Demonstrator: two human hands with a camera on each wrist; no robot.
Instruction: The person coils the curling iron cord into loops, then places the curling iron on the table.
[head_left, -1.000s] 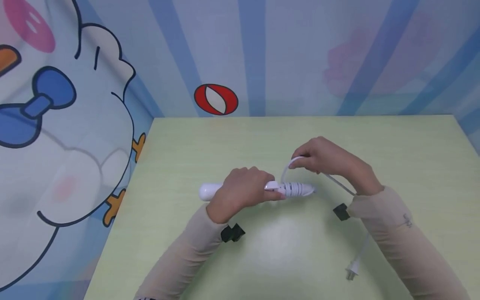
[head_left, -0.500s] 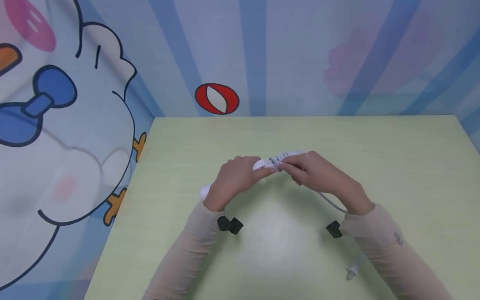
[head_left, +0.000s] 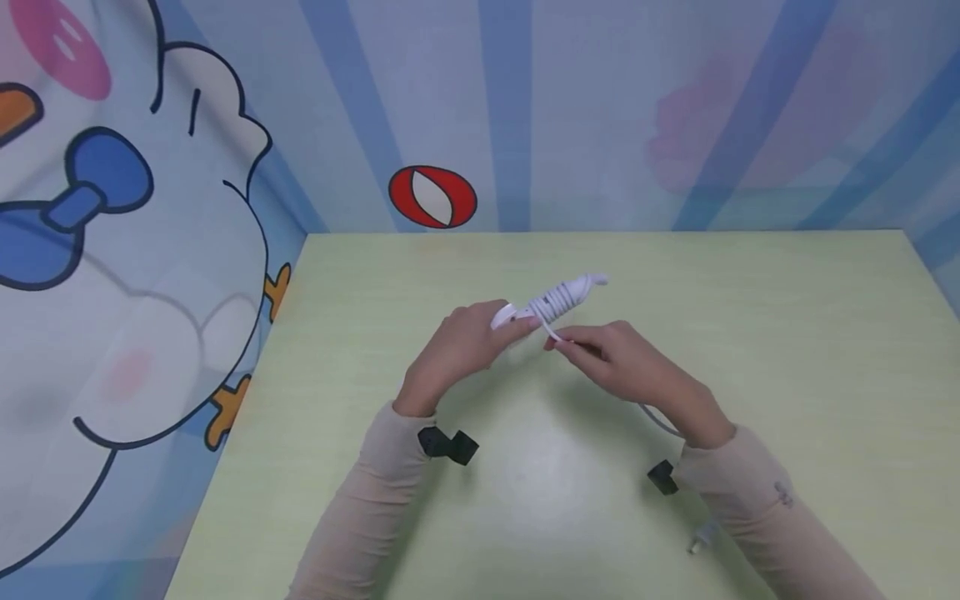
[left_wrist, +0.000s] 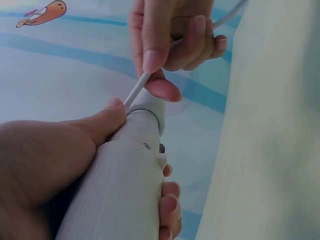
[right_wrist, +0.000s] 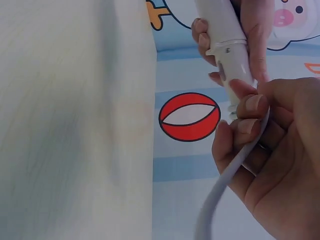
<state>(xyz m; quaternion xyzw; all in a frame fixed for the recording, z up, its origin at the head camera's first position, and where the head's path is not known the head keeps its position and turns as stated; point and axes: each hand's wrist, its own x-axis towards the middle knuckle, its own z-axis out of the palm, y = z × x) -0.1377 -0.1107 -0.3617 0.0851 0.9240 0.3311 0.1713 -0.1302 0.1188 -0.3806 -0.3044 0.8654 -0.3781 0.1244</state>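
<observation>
My left hand point(head_left: 461, 342) grips a white curling iron point(head_left: 573, 292), raised above the table and pointing up to the far right. Around its handle end lie several turns of white cord point(left_wrist: 135, 94). In the left wrist view the thumb presses the cord against the body of the iron point(left_wrist: 117, 190), fingers round the other side. Just to the right, my right hand point(head_left: 637, 358) pinches the cord between thumb and forefinger. The loose part passes through that palm, as the right wrist view shows point(right_wrist: 220, 187). The iron's other end is hidden by my left hand.
A two-prong plug point(head_left: 702, 537) lies on the pale green table point(head_left: 810, 350) beside the right forearm. Behind the table rises a blue patterned wall point(head_left: 585, 125), with a cartoon-printed wall point(head_left: 172, 333) at the left. Small black blocks point(head_left: 450, 446) sit at the sleeve cuffs.
The curling iron has been lifted and tilted up to the far right. My right hand went from above the handle to its near side, carrying the cord round; the left grip stayed.
</observation>
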